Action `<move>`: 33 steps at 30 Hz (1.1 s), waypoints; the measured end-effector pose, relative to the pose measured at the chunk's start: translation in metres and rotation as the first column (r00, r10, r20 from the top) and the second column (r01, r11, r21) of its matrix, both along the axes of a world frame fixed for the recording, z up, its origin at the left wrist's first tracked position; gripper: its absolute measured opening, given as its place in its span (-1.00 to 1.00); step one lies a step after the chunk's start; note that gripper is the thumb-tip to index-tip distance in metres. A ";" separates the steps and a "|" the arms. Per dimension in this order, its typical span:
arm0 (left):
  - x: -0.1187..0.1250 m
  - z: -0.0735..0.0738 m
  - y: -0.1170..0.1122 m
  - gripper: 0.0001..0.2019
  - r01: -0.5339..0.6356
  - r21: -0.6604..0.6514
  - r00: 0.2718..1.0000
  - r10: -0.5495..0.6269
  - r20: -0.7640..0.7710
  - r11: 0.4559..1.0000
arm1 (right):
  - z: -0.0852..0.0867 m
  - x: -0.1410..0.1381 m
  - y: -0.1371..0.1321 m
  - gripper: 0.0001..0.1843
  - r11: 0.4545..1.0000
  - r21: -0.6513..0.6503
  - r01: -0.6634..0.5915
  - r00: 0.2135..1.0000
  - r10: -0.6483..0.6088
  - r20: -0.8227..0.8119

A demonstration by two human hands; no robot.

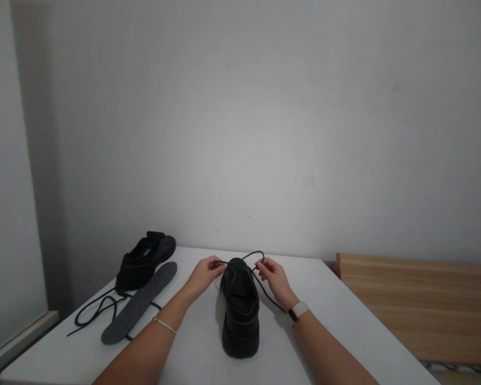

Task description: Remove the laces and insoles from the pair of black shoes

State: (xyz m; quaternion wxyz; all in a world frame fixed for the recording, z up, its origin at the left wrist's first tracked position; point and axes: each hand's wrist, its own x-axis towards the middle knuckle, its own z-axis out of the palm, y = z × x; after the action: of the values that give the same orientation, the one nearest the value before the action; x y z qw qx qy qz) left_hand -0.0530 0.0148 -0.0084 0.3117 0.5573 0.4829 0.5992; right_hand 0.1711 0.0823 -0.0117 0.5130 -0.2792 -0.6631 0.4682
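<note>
A black shoe (241, 318) stands upright on the white table, its heel toward me and its toe toward the wall. My left hand (206, 274) is beside the shoe's left front, fingers pinched on a black shoelace (257, 252). At the right front, my right hand (276, 278) pinches another part of the lace, which arches over the toe between both hands. A loose length of it trails down past my right wrist. The lacing holes are too small and dark to make out.
On the table's left lie a second black shoe (142, 262), a grey insole (142, 305) and a loose black shoelace (98, 313), partly under the insole. A plain wall (240, 133) rises behind the white table (336, 331). Right of it is a wooden panel (417, 305).
</note>
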 end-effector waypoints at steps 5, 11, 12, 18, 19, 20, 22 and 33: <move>0.002 0.005 -0.003 -0.66 -0.101 0.046 0.969 0.088 0.230 0.994 | -0.001 0.003 0.003 -0.61 0.998 -0.048 0.047 0.997 -0.050 -0.065; 0.010 -0.002 0.001 -0.74 0.041 0.041 0.994 -0.045 0.101 0.998 | -0.001 -0.004 -0.005 -0.66 0.989 -0.086 -0.119 0.993 0.118 -0.017; 0.008 -0.001 0.001 -0.74 -0.002 0.069 0.995 -0.005 0.104 0.998 | 0.000 -0.004 -0.003 -0.67 0.994 -0.069 -0.085 0.995 0.081 -0.052; -0.003 0.007 -0.003 -0.66 -0.183 0.157 0.912 0.108 0.395 0.971 | 0.001 0.008 0.011 -0.62 0.993 -0.090 0.081 0.963 -0.102 -0.250; -0.003 0.008 -0.005 -0.65 -0.157 0.165 0.895 0.069 0.441 0.974 | 0.001 0.009 0.012 -0.60 0.991 -0.112 0.074 0.953 -0.103 -0.285; -0.003 0.010 -0.006 -0.64 -0.135 0.172 0.881 0.038 0.471 0.976 | 0.002 0.010 0.012 -0.58 0.989 -0.134 0.063 0.941 -0.103 -0.322; -0.006 0.012 -0.008 -0.65 -0.147 0.181 0.869 0.039 0.493 0.972 | 0.003 0.011 0.013 -0.56 0.984 -0.167 0.057 0.909 -0.120 -0.399; -0.023 0.039 -0.028 -0.70 -0.579 0.332 0.813 0.498 0.301 0.745 | 0.025 0.025 0.006 -0.63 0.946 -0.100 0.308 0.837 -0.319 -0.445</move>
State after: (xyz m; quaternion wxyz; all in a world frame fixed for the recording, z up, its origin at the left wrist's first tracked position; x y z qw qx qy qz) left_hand -0.0760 -0.0130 0.0307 0.0465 0.3850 0.4548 0.8017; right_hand 0.1962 0.0887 0.0128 0.7201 -0.2727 -0.4640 0.4380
